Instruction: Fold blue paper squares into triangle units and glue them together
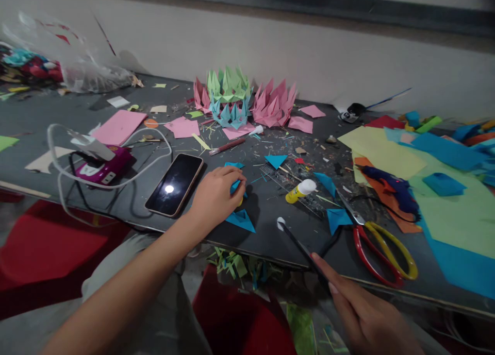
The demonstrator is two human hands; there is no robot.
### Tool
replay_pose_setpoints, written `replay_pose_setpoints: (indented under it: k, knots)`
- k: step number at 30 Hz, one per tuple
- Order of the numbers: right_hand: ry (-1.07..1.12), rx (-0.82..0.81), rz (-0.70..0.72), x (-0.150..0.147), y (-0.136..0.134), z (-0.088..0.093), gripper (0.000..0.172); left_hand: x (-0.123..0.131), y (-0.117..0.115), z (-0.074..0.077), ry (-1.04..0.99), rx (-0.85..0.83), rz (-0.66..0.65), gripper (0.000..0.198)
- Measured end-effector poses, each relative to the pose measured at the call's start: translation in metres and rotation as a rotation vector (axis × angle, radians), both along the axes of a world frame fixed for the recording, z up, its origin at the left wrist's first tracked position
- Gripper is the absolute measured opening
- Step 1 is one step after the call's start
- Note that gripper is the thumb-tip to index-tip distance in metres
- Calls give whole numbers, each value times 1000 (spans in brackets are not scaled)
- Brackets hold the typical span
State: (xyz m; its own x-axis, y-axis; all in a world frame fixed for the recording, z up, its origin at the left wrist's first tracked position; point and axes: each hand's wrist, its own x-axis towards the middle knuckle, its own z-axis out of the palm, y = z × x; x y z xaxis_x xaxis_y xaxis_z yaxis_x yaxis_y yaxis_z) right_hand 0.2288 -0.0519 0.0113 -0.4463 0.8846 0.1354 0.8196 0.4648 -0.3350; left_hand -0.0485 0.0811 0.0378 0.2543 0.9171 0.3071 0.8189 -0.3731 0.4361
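Observation:
My left hand (218, 192) is curled on the near edge of the table, its fingers closed on a folded blue paper piece (236, 186). A bit of something yellow (240, 199) shows under the fingertips, mostly hidden. Another folded blue piece (242, 220) lies just below that hand. Held in my right hand (361, 311) is a thin black stick (299, 244), slanting to the left; its far end meets a small white blob (280, 222) on the tabletop. Between the hands a yellow glue stick with a white cap (300, 191) lies tilted, near more folded blue pieces (276, 161).
Scissors (371, 241) with red and yellow handles lie at right, beside a dark blue glue gun (392, 187) and paper sheets (456, 210). A phone (175, 184) and a purple power adapter with cables (104, 165) are at left. Folded paper crowns (230, 95) stand behind.

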Motion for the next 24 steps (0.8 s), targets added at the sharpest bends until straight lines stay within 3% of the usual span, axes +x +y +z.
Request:
replay_pose_setpoints:
  k: [5, 12, 24]
  knots:
    - [18, -48, 3, 5, -3, 2, 49, 1, 0, 0, -3, -11, -5, 14]
    - [156, -68, -97, 0, -3, -2, 45, 3, 0, -1, 37, -50, -1, 16]
    - [121, -89, -141, -2, 7, 8, 42, 6, 2, -1, 35, -57, -17, 14]
